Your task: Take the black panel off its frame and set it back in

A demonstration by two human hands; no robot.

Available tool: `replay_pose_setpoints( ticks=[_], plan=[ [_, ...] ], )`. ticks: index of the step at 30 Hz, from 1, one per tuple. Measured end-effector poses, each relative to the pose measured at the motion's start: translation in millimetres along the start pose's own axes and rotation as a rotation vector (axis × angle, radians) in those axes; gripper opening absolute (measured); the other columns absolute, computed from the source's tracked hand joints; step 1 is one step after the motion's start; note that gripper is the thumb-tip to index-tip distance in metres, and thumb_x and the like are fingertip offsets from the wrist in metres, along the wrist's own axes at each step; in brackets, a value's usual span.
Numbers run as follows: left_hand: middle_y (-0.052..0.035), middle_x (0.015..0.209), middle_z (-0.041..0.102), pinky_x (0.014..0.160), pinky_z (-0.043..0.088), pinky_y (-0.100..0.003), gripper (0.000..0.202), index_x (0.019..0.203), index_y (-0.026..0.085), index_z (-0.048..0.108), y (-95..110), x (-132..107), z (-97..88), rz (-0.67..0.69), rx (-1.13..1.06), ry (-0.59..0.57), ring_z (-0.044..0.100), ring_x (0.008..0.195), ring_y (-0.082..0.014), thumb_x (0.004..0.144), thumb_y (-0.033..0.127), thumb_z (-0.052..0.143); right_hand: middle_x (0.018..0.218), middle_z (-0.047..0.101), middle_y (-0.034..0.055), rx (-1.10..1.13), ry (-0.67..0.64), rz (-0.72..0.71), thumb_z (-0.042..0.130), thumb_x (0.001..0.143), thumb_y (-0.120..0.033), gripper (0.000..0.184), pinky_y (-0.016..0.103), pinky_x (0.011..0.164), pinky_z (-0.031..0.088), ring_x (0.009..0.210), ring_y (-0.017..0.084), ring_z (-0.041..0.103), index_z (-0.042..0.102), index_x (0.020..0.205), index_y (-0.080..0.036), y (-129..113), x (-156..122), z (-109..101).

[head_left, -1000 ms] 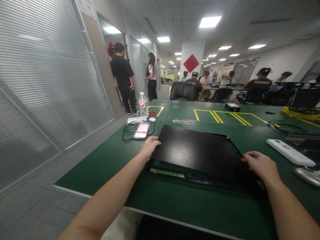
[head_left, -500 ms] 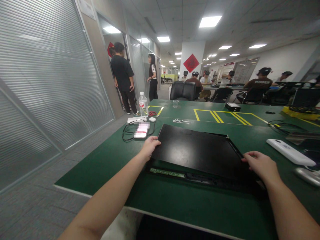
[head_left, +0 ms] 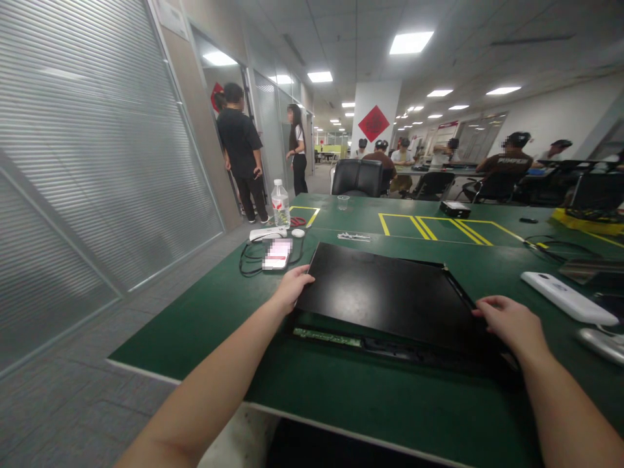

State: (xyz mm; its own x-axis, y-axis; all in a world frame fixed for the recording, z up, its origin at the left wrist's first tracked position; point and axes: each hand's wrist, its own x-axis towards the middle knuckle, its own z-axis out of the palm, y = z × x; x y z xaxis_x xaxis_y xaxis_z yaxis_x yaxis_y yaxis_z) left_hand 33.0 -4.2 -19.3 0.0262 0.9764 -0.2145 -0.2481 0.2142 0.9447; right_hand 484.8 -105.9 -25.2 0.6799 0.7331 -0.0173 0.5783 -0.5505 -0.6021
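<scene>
A thin black screen panel (head_left: 375, 289) lies tilted across a dark frame (head_left: 409, 349), its left side raised a little. My left hand (head_left: 293, 286) is closed on the panel's left edge, thumb on top. At the right edge, my right hand (head_left: 514, 325) pinches with thumb and fingers where panel and frame rim meet; I cannot tell whether it also grips the rim. Along the near side of the frame shows a narrow green circuit board (head_left: 326, 337). The panel hides most of the frame's inside.
The green table (head_left: 205, 325) holds a phone (head_left: 277, 253), cables and a water bottle (head_left: 280, 203) at left. Red-handled scissors (head_left: 297, 221) lie behind them. A white device (head_left: 568, 298) and a silver one (head_left: 604, 344) sit at right. Several people are in the background.
Almost nothing differs. The view has shifted very slightly; both hands keep their places on the panel's edges.
</scene>
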Motion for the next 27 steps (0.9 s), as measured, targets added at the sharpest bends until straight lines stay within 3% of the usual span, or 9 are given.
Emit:
replay_pose_setpoints(
  ticks=[13, 27],
  plan=[
    [-0.0054, 0.084, 0.08, 0.068, 0.057, -0.029, 0.045, 0.103, 0.016, 0.075, 3.5, -3.7, 2.4, 0.01, 0.011, -0.026, 0.071, 0.067, -0.019, 0.06, 0.006, 0.07, 0.085, 0.08, 0.005, 0.005, 0.019, -0.013, 0.054, 0.076, -0.042, 0.025, 0.037, 0.067, 0.048, 0.06, 0.024, 0.066, 0.069, 0.087, -0.025, 0.4, -0.4, 0.9],
    [-0.0038, 0.085, 0.08, 0.07, 0.057, -0.029, 0.043, 0.101, 0.016, 0.074, 1.5, -1.1, 1.9, 0.043, -0.025, -0.051, 0.073, 0.072, -0.0198, 0.059, 0.007, 0.068, 0.082, 0.079, 0.0039, -0.007, 0.012, -0.018, 0.054, 0.078, -0.04, 0.024, 0.037, 0.069, 0.047, 0.06, 0.023, 0.067, 0.069, 0.087, -0.024, -1.7, -2.4, -0.2]
  ],
)
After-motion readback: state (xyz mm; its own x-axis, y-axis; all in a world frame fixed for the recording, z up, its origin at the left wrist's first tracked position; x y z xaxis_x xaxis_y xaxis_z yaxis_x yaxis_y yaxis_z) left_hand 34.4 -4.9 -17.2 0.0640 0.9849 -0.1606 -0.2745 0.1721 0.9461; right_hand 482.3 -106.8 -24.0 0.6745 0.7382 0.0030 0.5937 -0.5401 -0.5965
